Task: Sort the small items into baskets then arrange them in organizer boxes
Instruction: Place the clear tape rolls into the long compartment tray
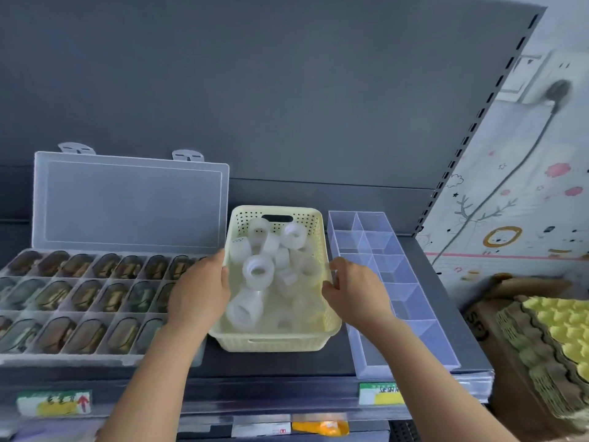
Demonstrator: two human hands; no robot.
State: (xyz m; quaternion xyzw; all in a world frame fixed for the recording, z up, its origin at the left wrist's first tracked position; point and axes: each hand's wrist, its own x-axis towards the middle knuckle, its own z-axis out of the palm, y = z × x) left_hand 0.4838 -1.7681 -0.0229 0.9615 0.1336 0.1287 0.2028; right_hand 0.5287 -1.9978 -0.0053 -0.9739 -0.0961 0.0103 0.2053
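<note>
At the far left a clear organizer box (63, 357) is seen on the shelf (280, 365), its lid (134, 202) propped upright and its compartments filled with brownish items (54, 298). Its right end is partly covered by the left hand (199, 291), whose fingers are curled over the left rim of the cream basket (274, 342). The basket is set at the shelf's middle and loaded with white rolls (258, 271). Its right rim is gripped by the right hand (355, 290), fingers bent, just beside a divided tray (414, 339). A cardboard box (484, 320) is found at the far right.
</note>
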